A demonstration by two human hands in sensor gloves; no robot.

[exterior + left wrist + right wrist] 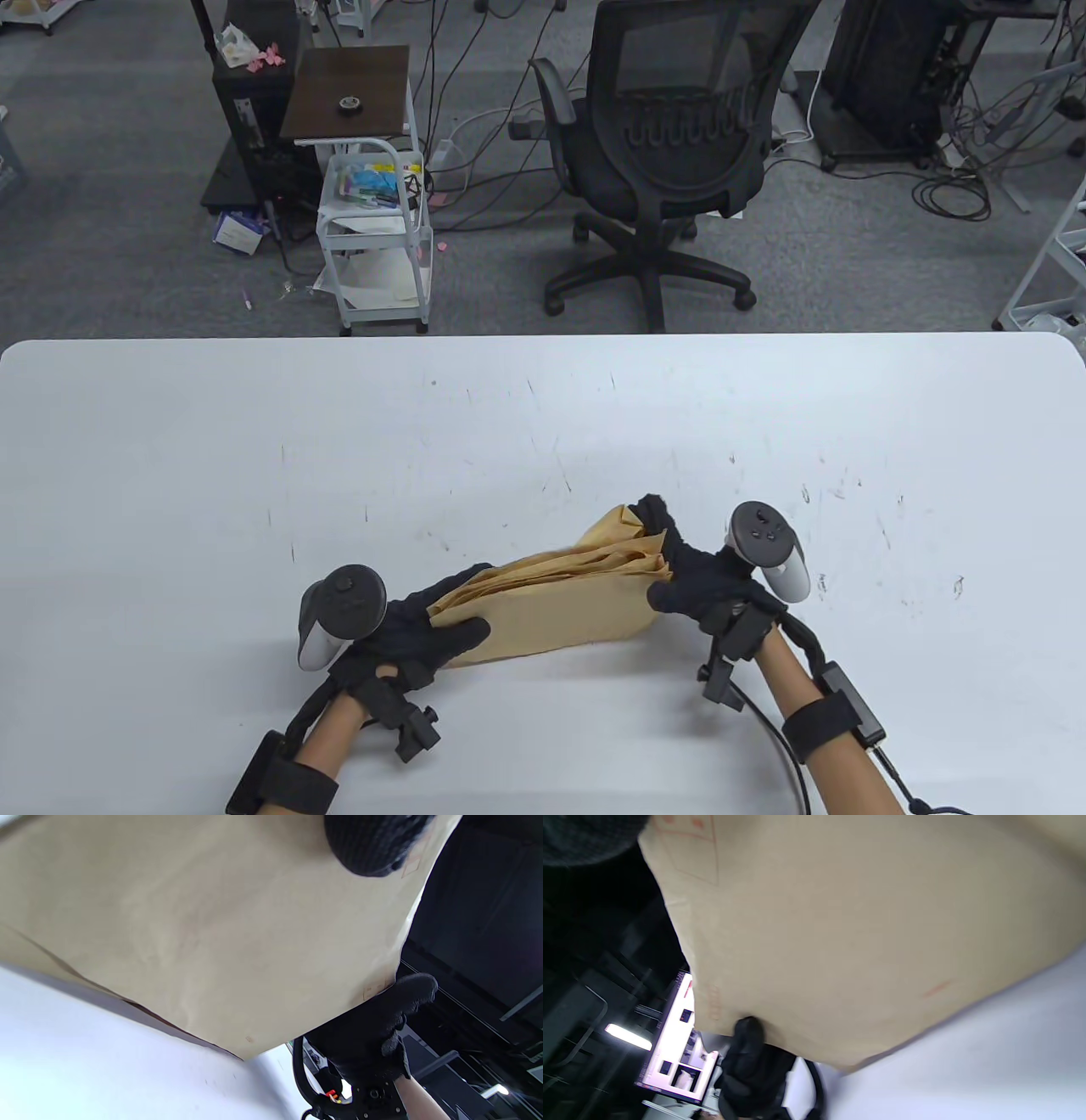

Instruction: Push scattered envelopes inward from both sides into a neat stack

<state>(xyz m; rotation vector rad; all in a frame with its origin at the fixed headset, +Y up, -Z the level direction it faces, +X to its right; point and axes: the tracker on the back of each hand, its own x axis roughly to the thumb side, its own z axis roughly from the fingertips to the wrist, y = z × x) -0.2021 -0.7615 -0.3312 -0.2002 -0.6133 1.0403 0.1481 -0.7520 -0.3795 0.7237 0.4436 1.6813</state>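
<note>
A bundle of several tan envelopes (pixel 560 607) stands on its long edge on the white table (pixel 254 475), near the front middle. My left hand (pixel 424 632) grips its left end, thumb across the near face. My right hand (pixel 679 564) grips its right end, fingers over the top and thumb on the near face. The envelopes' upper edges fan apart toward the right. In the left wrist view the near envelope (pixel 203 929) fills the frame, with my right hand (pixel 382 1027) at its far end. In the right wrist view the envelope (pixel 861 929) fills the frame, with my left hand (pixel 751 1060) at its far end.
A black office chair (pixel 662 144) and a small white cart (pixel 373 221) stand on the floor beyond the table's far edge. Cables run from both wrists toward the near edge.
</note>
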